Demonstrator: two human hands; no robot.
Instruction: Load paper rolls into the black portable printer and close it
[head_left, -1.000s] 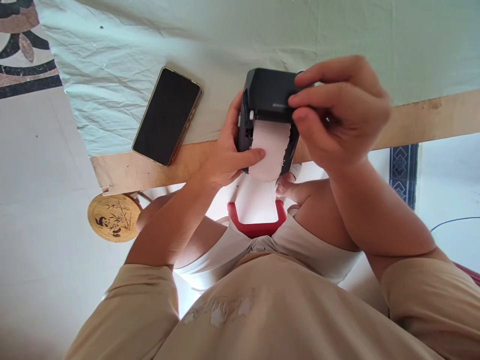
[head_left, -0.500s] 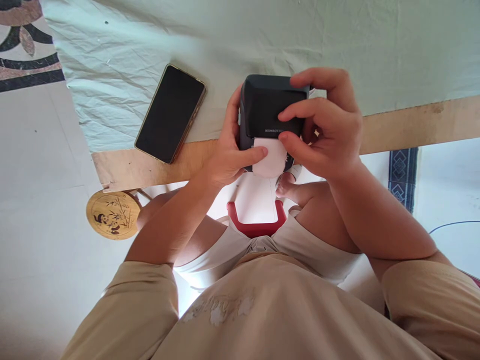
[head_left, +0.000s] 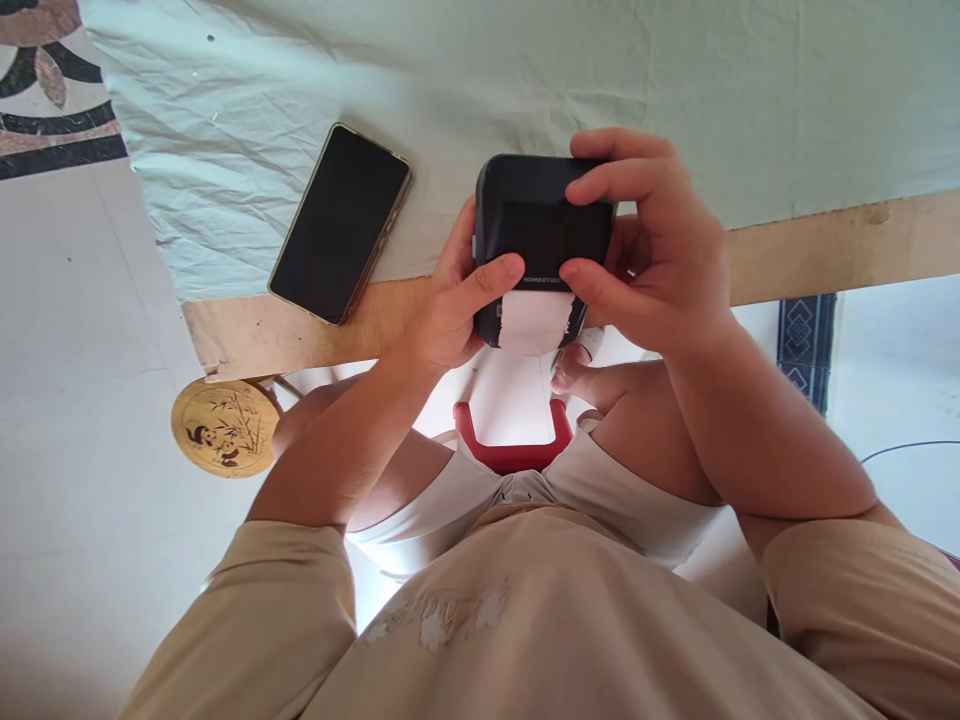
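A small black label printer [head_left: 536,225] sits at the near edge of the table, with a white paper strip [head_left: 534,322] sticking out of its front slot. My left hand [head_left: 450,310] grips the printer's left side, thumb pressing on the lid's front edge. My right hand [head_left: 649,255] clasps the right side, fingers laid over the lid top and thumb at the front edge. The lid is down over the paper roll.
A black phone [head_left: 341,222] lies face up to the left on the pale green cloth [head_left: 675,70] covering the wooden table [head_left: 825,245]. A round bamboo stool [head_left: 223,428] stands on the floor at left. A red stool edge [head_left: 514,455] shows between my knees.
The printer's lid has been swung down and shut over the white roll. My right hand lowered with it, and my left thumb moved from the paper up onto the lid.
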